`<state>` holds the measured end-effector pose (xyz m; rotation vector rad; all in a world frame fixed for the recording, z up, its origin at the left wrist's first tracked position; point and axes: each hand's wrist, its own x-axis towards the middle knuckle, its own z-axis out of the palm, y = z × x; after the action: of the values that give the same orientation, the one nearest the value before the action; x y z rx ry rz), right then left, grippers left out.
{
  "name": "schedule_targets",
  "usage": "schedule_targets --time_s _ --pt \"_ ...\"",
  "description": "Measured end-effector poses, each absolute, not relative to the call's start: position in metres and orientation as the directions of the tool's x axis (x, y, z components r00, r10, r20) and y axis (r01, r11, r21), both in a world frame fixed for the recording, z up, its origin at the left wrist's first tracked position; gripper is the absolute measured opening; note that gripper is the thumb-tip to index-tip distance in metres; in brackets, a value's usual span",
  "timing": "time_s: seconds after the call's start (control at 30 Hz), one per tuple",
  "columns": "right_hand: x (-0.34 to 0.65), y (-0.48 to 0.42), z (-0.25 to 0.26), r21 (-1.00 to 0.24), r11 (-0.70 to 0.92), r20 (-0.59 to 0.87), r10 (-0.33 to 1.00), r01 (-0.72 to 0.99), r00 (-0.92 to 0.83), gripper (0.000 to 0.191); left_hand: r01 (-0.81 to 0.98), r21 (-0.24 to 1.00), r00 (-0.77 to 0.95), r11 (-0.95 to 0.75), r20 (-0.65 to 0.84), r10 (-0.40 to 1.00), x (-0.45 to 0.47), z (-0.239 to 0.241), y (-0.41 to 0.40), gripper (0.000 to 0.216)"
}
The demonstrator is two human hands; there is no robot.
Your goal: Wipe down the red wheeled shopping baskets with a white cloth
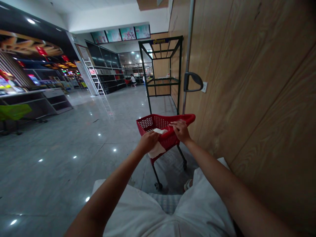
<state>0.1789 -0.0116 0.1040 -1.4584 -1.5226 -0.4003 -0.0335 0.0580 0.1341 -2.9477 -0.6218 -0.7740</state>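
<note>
Just ahead of my knees stands a red plastic shopping cart [168, 141] with perforated basket walls and dark legs on casters. My left hand [148, 142] is closed over the near rim, gripping a white cloth [157, 150] that drapes on both sides of that rim. Further right, my right hand [181, 129] rests on the cart's red edge, its fingers laid along the plastic. Nothing shows in the right hand. The cloth's part under my left palm is hidden.
A wooden wall [247, 82] rises close on my right, with a black-handled pole [194, 82] against it. Behind the cart stands a dark metal rack frame [161, 82]. A green cart [14, 113] and a counter [54, 98] are at left. A seated person [133, 79] is far back.
</note>
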Motion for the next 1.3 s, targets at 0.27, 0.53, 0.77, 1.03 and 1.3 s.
schedule_targets --time_s 0.27,0.53,0.77,1.03,1.3 --pt "0.182 -0.013 0.118 -0.357 0.150 0.763 0.616 0.922 0.195 0.032 0.322 0.407 0.667 -0.855 0.543 0.510 -0.028 0.107 0.103 0.047" --pt "0.083 -0.033 0.120 -0.131 -0.129 0.685 0.705 0.983 0.184 0.034 0.380 0.357 0.574 -0.853 0.632 0.521 0.001 0.084 0.070 0.031" --pt "0.119 -0.063 0.105 0.055 -0.009 0.748 0.662 0.998 -0.035 0.032 0.319 0.330 0.624 -0.888 0.632 0.459 -0.007 0.066 0.077 0.030" --pt "0.160 -0.062 0.093 0.063 -0.079 0.849 0.528 0.995 -0.012 0.031 0.414 0.464 0.532 -0.783 0.575 0.622 0.014 0.072 0.062 0.036" --pt "0.191 -0.064 0.091 0.060 -0.072 0.837 0.547 0.996 -0.011 0.033 0.223 0.359 0.620 -0.906 0.665 0.416 0.066 0.086 0.017 0.028"
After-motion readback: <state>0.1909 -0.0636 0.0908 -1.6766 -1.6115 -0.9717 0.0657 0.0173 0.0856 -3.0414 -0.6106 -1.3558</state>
